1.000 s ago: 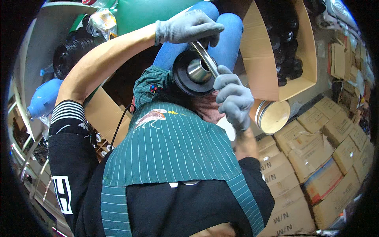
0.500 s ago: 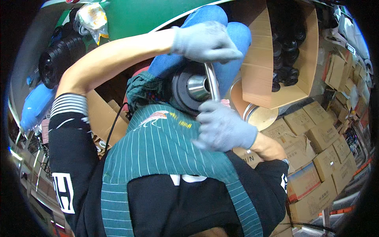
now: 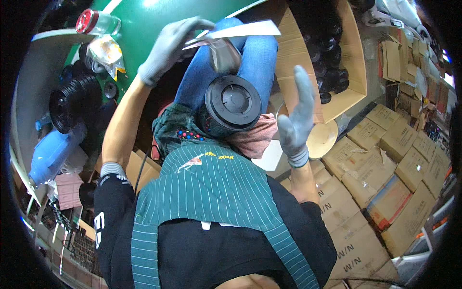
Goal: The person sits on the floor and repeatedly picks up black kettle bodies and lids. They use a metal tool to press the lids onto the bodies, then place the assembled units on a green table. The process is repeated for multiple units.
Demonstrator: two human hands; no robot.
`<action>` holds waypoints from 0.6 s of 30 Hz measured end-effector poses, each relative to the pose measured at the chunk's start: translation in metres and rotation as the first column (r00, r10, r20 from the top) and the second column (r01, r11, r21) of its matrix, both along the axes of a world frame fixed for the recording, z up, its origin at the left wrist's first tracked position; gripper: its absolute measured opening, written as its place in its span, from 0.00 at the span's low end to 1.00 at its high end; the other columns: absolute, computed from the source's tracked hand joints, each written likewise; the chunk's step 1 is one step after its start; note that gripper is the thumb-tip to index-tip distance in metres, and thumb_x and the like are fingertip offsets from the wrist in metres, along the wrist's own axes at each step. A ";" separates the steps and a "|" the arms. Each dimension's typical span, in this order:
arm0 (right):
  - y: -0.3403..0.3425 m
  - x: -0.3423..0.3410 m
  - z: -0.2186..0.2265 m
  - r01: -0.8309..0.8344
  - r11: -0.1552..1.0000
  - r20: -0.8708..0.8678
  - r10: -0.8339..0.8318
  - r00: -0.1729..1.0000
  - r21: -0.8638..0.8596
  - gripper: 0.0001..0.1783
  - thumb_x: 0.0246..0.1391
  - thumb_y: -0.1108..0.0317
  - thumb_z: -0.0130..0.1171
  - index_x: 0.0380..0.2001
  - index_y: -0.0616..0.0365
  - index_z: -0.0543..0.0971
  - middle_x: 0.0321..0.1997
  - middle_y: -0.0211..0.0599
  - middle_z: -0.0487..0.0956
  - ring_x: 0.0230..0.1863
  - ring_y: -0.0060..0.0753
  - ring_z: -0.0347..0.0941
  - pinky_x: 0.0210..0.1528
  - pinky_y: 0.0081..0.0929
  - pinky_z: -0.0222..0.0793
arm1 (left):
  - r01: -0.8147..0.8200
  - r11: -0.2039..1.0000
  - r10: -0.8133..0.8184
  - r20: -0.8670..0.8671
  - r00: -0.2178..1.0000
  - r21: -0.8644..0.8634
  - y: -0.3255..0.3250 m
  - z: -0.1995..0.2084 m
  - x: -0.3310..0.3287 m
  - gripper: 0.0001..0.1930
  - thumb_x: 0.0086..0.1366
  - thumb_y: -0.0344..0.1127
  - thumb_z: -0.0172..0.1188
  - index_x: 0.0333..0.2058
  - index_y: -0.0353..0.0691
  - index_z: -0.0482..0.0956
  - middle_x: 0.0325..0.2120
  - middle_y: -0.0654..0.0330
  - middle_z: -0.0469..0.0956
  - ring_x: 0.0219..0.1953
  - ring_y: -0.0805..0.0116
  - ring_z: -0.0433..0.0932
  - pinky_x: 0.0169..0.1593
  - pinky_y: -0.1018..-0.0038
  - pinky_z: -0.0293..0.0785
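Note:
A round black plastic base with a raised ring in its middle rests on my lap, its broad face up. My left hand, in a grey glove, is raised above my left knee, fingers and thumb closed on a shiny metal piece smeared by motion. A bright, flat-looking streak runs from it to the right over my knees; its exact form is too blurred to tell. My right hand, gloved too, is held up right of the base, fingers stretched out, touching nothing.
An open carton of black round parts stands at the right, with stacked brown boxes below it. On the green table are a clear red-lidded jar and a plastic bag. Black discs are stacked at the left.
The metal tube and cup no longer stand on the black base. My left hand has moved left with a shiny metal piece; my right hand has let go, opened and moved right.

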State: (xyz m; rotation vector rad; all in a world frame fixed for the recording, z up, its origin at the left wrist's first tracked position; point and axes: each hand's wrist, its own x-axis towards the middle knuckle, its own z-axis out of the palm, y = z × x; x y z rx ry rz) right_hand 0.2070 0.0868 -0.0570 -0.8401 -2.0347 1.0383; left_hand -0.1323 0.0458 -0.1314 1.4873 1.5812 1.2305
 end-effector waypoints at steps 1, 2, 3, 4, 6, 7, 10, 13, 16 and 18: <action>-0.003 0.009 -0.007 -0.077 0.981 0.016 0.082 0.997 -0.177 0.53 0.63 0.46 0.66 0.79 0.65 0.57 0.82 0.57 0.60 0.81 0.53 0.58 0.82 0.46 0.53 | -0.099 0.984 0.104 0.030 0.994 -0.150 -0.015 -0.004 -0.013 0.21 0.79 0.49 0.58 0.53 0.35 0.85 0.31 0.61 0.85 0.30 0.77 0.82 0.32 0.75 0.74; -0.014 0.011 -0.019 -0.072 0.887 -0.089 0.035 0.995 -0.456 0.56 0.59 0.49 0.72 0.80 0.64 0.55 0.82 0.55 0.60 0.83 0.53 0.54 0.83 0.45 0.49 | -0.196 0.890 0.257 0.099 0.961 -0.411 -0.035 -0.011 -0.023 0.21 0.78 0.48 0.60 0.55 0.35 0.84 0.32 0.60 0.85 0.32 0.75 0.83 0.34 0.75 0.75; -0.021 0.015 -0.026 -0.079 0.898 0.043 0.108 0.993 -0.432 0.60 0.56 0.49 0.75 0.80 0.63 0.54 0.83 0.54 0.58 0.84 0.53 0.52 0.84 0.45 0.48 | -0.312 0.838 0.352 0.006 0.936 -0.447 -0.046 -0.024 -0.031 0.22 0.76 0.49 0.62 0.57 0.37 0.84 0.33 0.59 0.86 0.33 0.68 0.85 0.36 0.72 0.77; -0.027 0.016 -0.033 -0.026 0.881 0.188 0.130 0.974 -0.472 0.63 0.52 0.49 0.79 0.81 0.63 0.53 0.84 0.53 0.57 0.85 0.53 0.51 0.84 0.45 0.46 | -0.420 0.821 0.432 -0.060 0.900 -0.386 -0.056 -0.039 -0.037 0.23 0.74 0.50 0.64 0.58 0.38 0.83 0.34 0.57 0.87 0.34 0.61 0.87 0.39 0.68 0.79; -0.038 0.015 -0.044 -0.117 0.868 0.124 0.200 0.972 -0.483 0.69 0.44 0.48 0.83 0.81 0.60 0.54 0.84 0.55 0.54 0.85 0.55 0.48 0.84 0.46 0.46 | -0.544 0.831 0.443 -0.451 0.774 -0.117 -0.070 -0.066 -0.055 0.24 0.73 0.53 0.65 0.60 0.44 0.83 0.36 0.55 0.88 0.36 0.52 0.87 0.42 0.61 0.81; -0.039 0.010 -0.049 -0.150 0.918 0.167 0.224 0.960 -0.366 0.68 0.44 0.48 0.83 0.81 0.59 0.56 0.84 0.58 0.54 0.85 0.58 0.49 0.84 0.47 0.47 | -0.580 0.814 0.505 -0.455 0.734 -0.031 -0.075 -0.077 -0.062 0.25 0.72 0.54 0.65 0.60 0.47 0.83 0.37 0.54 0.89 0.37 0.48 0.88 0.43 0.58 0.81; -0.043 0.001 -0.054 -0.209 0.950 0.249 0.266 0.931 -0.233 0.66 0.42 0.46 0.84 0.79 0.56 0.60 0.82 0.68 0.53 0.83 0.65 0.51 0.82 0.49 0.51 | -0.721 0.693 0.529 -0.670 0.520 -0.013 -0.087 -0.096 -0.067 0.25 0.73 0.57 0.63 0.61 0.53 0.82 0.38 0.48 0.89 0.41 0.43 0.88 0.43 0.54 0.81; -0.038 -0.004 -0.058 -0.249 0.948 0.258 0.295 0.920 -0.198 0.64 0.40 0.43 0.84 0.77 0.54 0.65 0.82 0.69 0.55 0.82 0.68 0.54 0.81 0.51 0.54 | -0.699 0.713 0.434 -0.747 0.503 -0.057 -0.090 -0.094 -0.060 0.25 0.73 0.57 0.61 0.61 0.51 0.82 0.35 0.44 0.88 0.36 0.41 0.87 0.36 0.49 0.79; -0.034 -0.004 -0.060 -0.263 0.945 0.252 0.307 0.918 -0.194 0.61 0.43 0.40 0.82 0.76 0.53 0.66 0.82 0.66 0.56 0.80 0.68 0.58 0.80 0.52 0.57 | -0.689 0.706 0.389 -0.724 0.570 -0.163 -0.085 -0.083 -0.053 0.25 0.73 0.53 0.61 0.63 0.48 0.80 0.37 0.44 0.88 0.38 0.41 0.87 0.41 0.49 0.80; -0.038 -0.003 -0.057 -0.242 0.947 0.255 0.292 0.922 -0.210 0.59 0.44 0.41 0.82 0.75 0.53 0.68 0.81 0.66 0.57 0.79 0.67 0.60 0.79 0.51 0.57 | -0.690 0.693 0.395 -0.690 0.607 -0.210 -0.082 -0.075 -0.050 0.31 0.73 0.54 0.61 0.66 0.40 0.76 0.45 0.41 0.87 0.46 0.39 0.86 0.49 0.50 0.80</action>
